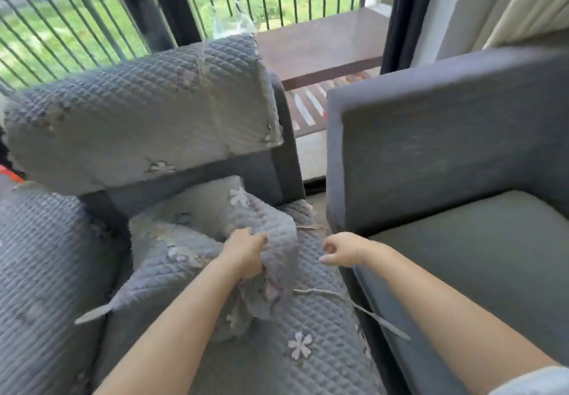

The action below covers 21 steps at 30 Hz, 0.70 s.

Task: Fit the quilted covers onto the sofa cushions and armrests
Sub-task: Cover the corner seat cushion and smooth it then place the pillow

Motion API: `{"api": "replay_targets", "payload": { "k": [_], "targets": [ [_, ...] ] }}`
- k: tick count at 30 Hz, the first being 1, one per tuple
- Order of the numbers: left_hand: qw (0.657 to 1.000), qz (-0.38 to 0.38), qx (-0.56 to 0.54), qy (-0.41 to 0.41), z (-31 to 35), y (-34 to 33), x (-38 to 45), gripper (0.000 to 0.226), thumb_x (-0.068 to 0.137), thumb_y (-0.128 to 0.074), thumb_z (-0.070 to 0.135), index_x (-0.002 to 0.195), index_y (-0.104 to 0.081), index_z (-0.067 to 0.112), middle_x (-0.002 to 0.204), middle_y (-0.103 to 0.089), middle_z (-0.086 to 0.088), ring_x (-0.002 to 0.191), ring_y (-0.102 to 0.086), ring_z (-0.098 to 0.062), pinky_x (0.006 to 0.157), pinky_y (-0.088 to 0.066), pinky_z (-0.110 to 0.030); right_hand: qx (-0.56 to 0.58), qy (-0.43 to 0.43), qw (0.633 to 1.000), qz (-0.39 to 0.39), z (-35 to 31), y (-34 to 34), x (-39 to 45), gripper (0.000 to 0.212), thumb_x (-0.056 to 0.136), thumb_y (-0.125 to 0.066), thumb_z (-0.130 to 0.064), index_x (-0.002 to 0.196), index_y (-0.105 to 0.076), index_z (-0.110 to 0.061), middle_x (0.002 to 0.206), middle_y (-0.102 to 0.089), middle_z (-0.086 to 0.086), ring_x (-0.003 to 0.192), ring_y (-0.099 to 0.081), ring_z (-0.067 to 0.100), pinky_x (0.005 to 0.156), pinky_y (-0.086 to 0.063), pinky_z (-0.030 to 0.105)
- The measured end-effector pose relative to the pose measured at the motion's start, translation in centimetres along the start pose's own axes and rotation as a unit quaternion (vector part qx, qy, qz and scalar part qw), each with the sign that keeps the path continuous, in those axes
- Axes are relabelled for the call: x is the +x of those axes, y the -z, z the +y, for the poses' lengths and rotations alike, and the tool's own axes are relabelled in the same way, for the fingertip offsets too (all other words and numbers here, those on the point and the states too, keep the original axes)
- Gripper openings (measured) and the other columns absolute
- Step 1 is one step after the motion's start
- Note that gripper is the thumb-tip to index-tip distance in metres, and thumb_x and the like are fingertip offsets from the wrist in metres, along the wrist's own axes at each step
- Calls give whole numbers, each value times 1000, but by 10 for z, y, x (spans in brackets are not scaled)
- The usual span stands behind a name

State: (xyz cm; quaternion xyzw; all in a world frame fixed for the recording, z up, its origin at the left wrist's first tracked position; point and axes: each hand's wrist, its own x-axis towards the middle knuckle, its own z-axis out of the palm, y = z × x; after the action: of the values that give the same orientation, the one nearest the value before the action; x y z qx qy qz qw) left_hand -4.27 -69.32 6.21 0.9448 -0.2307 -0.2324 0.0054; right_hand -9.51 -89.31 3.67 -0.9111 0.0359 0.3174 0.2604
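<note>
By a railed balcony door, an armchair seat (308, 373) carries a bunched quilted cover (264, 240) at its middle. The left hand (246, 253) grips a fold of it; the right hand (341, 248) hovers loosely curled, empty, beyond the seat's right edge.

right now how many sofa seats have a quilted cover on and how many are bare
Covered sofa seat: 1, with a loose bunched cover gripped by the left hand
Bare sofa seat: 1
Total seats: 2
</note>
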Motion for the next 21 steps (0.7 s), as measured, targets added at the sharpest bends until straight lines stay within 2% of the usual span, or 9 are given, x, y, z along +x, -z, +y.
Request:
{"api": "replay_targets", "payload": {
  "k": [1, 3, 7, 10, 13, 18, 21],
  "targets": [
    [995, -87, 43, -15, 17, -23, 15, 49, 86, -52, 16, 133, -40, 13, 134, -41, -11, 127, -38, -28, 103, -37, -32, 8, -33, 999, -11, 33, -8, -7, 44, 91, -49, -38, 120, -56, -5, 124, -59, 11, 113, -54, 25, 94, -43, 31],
    [982, -148, 87, -79, 50, -57, 40, 52, 86, -54, 19, 135, -37, 15, 135, -41, -11, 126, -40, -29, 102, -38, -34, 27, -85, 996, -11, 90, -22, -23, 42, 93, -47, -35, 117, -58, -3, 122, -60, 13, 112, -55, 25, 92, -42, 30],
    [968, -155, 115, -164, 146, -94, 72, 44, 92, -46, 18, 136, -39, 19, 136, -43, -8, 126, -42, -26, 101, -38, -34, 93, -183, 979, 11, 202, -43, -70, 39, 95, -45, -30, 119, -56, -2, 128, -57, 12, 118, -52, 24, 95, -40, 28],
    [961, -124, 113, -221, 222, -115, 87, 35, 93, -41, 13, 127, -49, 14, 129, -50, -9, 119, -48, -27, 93, -40, -31, 140, -238, 961, 25, 273, -58, -113, 38, 96, -43, -29, 122, -54, -3, 130, -55, 11, 120, -50, 23, 95, -38, 26],
    [959, -109, 102, -240, 280, -136, 100, 34, 95, -39, 14, 127, -50, 15, 131, -50, -6, 120, -48, -25, 96, -42, -32, 190, -290, 937, 31, 334, -77, -148, 36, 96, -43, -30, 119, -55, -5, 128, -54, 8, 118, -50, 22, 95, -39, 27],
    [942, -135, 162, -261, 361, -181, 122, 32, 95, -36, 18, 123, -51, 16, 125, -52, -7, 116, -49, -26, 89, -44, -33, 232, -364, 901, 50, 425, -108, -196, 33, 96, -43, -29, 116, -56, -6, 124, -56, 6, 115, -52, 21, 92, -41, 26],
    [937, -156, 174, -261, 396, -203, 130, 32, 94, -38, 20, 123, -50, 15, 125, -51, -8, 117, -48, -27, 90, -44, -33, 245, -398, 882, 54, 466, -120, -210, 30, 95, -44, -28, 113, -57, -7, 120, -58, 6, 111, -53, 22, 80, -39, 24]
  ]
}}
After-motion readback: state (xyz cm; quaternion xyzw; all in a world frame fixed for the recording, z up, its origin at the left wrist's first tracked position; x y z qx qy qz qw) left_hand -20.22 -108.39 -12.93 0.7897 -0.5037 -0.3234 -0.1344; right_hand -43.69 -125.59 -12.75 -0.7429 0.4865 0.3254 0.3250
